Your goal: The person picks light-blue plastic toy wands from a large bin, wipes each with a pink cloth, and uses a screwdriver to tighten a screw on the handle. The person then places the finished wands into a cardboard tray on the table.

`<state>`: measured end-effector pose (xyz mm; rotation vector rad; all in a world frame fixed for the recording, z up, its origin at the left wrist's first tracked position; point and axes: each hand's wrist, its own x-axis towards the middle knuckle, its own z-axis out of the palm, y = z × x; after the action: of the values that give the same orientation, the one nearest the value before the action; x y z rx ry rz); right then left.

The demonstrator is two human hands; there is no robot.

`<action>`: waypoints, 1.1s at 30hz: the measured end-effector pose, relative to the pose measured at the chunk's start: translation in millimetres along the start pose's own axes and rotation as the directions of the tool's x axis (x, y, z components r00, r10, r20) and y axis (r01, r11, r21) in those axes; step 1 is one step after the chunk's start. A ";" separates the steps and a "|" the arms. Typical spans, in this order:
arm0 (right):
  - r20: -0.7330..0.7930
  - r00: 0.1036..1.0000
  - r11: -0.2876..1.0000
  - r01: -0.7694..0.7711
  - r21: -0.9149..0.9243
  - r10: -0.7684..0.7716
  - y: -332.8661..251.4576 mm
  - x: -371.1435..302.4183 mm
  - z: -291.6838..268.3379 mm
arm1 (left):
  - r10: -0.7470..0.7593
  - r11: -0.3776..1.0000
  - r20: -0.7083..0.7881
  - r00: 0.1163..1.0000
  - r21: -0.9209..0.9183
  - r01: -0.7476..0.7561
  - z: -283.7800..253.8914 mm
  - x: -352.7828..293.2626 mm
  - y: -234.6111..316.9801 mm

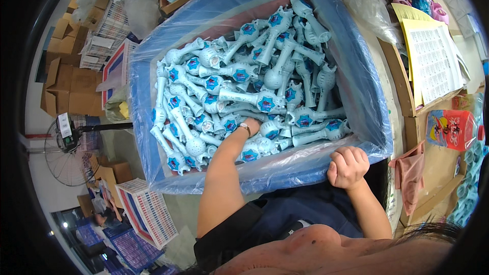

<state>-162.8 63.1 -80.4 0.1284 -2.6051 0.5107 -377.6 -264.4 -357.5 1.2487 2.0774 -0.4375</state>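
A big blue bin (374, 91) lined with clear plastic stands in front of me. Pale blue plastic toys (265, 103) shaped like microphones fill it in a loose heap; each has a round head with small holes, a flared handle and a star-shaped picture in darker blue. My left hand (250, 126) reaches down among the toys near the close side, and its fingers are buried, so what they touch is hidden. At the near right corner, my right hand (349, 167) is closed in a fist over the bin's plastic-covered rim.
To the right, a paper list (433, 58) lies on a carton by a red bottle (451, 130) and a pink cloth (410, 178). Leftward are a black fan (69, 140), cardboard boxes (76, 89) and a printed case (147, 214). Another person (109, 216) is farther off.
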 end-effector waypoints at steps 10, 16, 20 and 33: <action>-0.049 0.999 0.999 0.008 0.044 -0.006 -2.5 -2.3 -2.4 | 0.010 0.997 -0.655 0.755 -0.050 -0.057 -6.8 -78.3 -22.4; -0.093 0.996 0.999 0.016 0.048 -0.011 -1.8 -3.6 -1.9 | -0.007 0.991 -0.761 0.649 -0.093 -0.098 -81.6 -124.1 11.2; -0.114 0.993 0.999 0.026 0.046 -0.021 -1.1 -4.2 0.3 | -0.388 0.850 -0.664 0.639 -0.526 -0.031 -160.1 -137.0 45.2; -0.143 0.989 0.999 0.038 0.033 -0.033 -2.0 -6.5 -2.7 | -0.163 0.768 -0.527 0.834 -0.599 -0.228 -302.8 16.2 159.8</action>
<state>-155.5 62.2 -80.7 0.1446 -2.4513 0.5340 -355.2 0.9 -141.7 1.0352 2.3490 0.7255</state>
